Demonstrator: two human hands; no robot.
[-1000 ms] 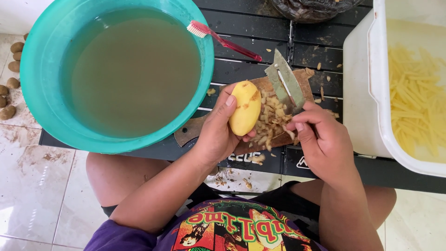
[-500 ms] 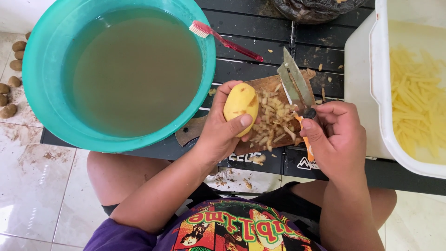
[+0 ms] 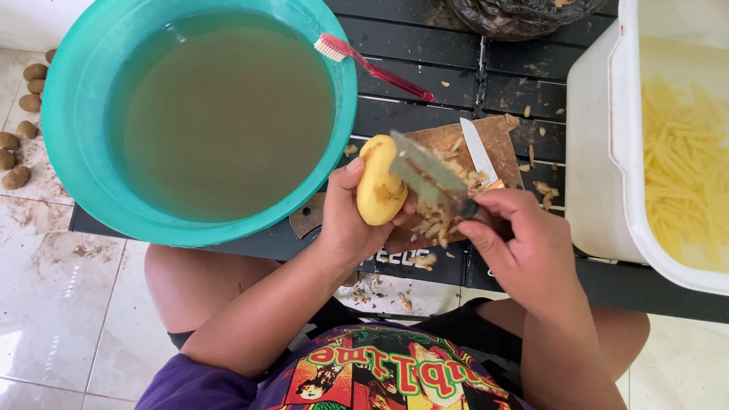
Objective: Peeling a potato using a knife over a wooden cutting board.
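over cutting board (image 3: 505, 140), left hand (image 3: 351, 220) gripping potato (image 3: 377, 193), peeler (image 3: 427, 173)

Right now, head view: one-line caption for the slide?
Left hand holds a yellow potato over a wooden cutting board while the right hand sets a metal peeler on it, beside a teal basin.

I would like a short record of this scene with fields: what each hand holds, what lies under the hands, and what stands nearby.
left hand: left hand grips a yellow potato, mostly peeled
right hand: right hand holds a metal peeler, its blade against the potato
under the hands: wooden board with a pile of peelings and a knife
left side: teal basin of cloudy water, a red toothbrush leaning on its rim
right side: white tub holding potato sticks
floor: unpeeled potatoes
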